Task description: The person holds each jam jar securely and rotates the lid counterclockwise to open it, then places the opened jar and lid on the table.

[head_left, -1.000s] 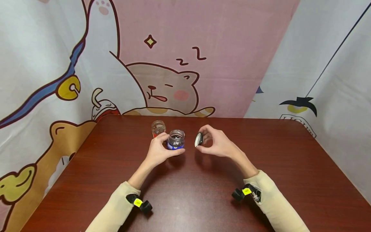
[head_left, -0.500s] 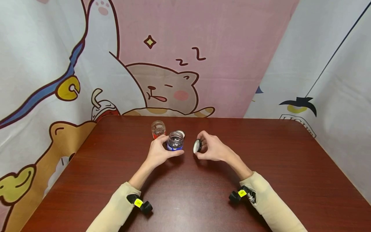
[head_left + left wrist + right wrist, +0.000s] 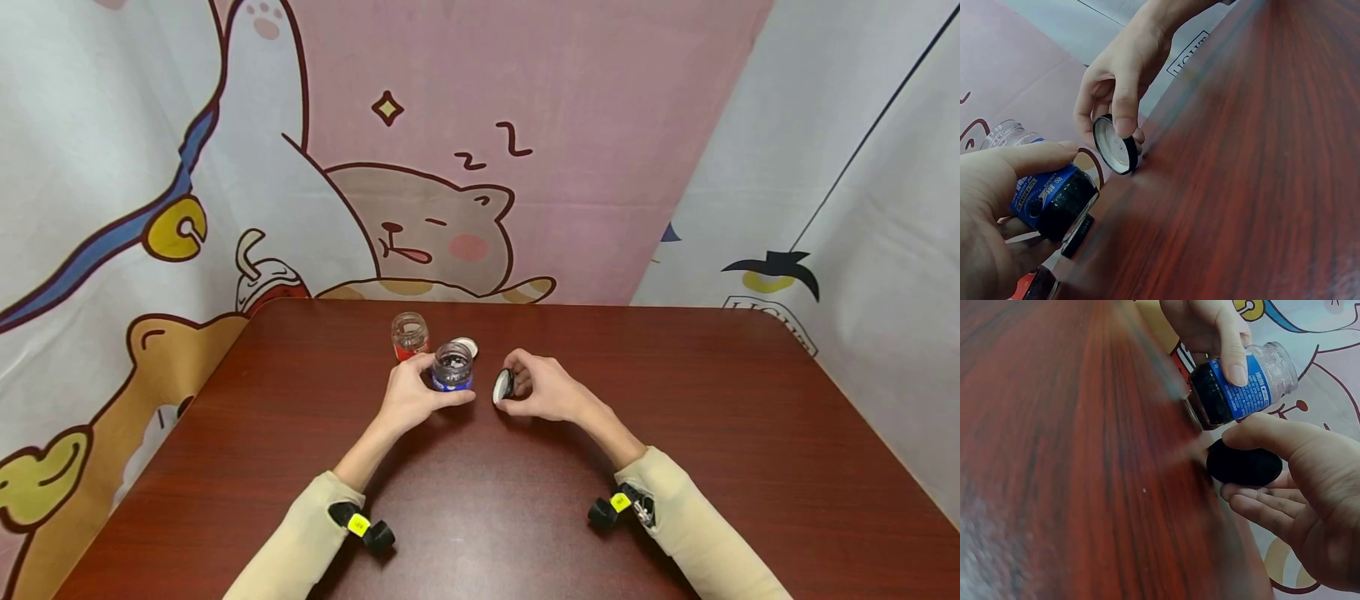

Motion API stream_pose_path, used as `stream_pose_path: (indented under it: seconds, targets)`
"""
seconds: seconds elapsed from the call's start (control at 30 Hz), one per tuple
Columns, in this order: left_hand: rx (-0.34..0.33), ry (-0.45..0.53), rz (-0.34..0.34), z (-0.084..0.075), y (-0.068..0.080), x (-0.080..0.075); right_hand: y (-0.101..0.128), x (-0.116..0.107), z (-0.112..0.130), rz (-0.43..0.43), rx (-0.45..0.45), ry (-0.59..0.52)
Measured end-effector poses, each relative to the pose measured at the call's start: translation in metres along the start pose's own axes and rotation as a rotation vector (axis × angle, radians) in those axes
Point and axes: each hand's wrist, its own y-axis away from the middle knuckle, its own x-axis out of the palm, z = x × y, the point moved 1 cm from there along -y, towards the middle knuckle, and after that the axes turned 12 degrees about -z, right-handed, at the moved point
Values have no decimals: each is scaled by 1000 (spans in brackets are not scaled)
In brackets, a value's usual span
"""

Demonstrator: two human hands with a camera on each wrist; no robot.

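A glass jar with a blue label and dark contents [image 3: 453, 377] is gripped by my left hand [image 3: 405, 400], thumb on the near side and fingers round the back. Its mouth is uncovered. To its right, my right hand [image 3: 551, 390] pinches a black lid [image 3: 503, 387] by the rim between thumb and fingers. The lid stands on edge, its white inside facing the jar; in the right wrist view its black top [image 3: 1244, 464] shows. A small gap separates lid and jar.
Behind my left hand stands a second glass jar with a red label [image 3: 409, 337], also uncovered. Another lid, white inside up [image 3: 468, 345], lies on the brown table [image 3: 480, 500] just behind the blue-labelled jar. A printed cloth [image 3: 600, 167] hangs beyond the table's far edge.
My right hand has moved left and nearer to me, bringing the lid closer to the jar. The blue-labelled jar has shifted slightly nearer, uncovering the lid lying behind it.
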Motion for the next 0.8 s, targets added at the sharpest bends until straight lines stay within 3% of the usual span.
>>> stream_pose_path:
  seconds: [0.2,0.6,0.8]
  targets:
    - [-64,-15,16,1,2,2,0,-2,-2,-12,6,68]
    - [-65,-22,21,6,4,8,-1,-1,-6,-6,-24,146]
    - [-95,-20,8,6,5,10,0,-1,-5,1,-32,186]
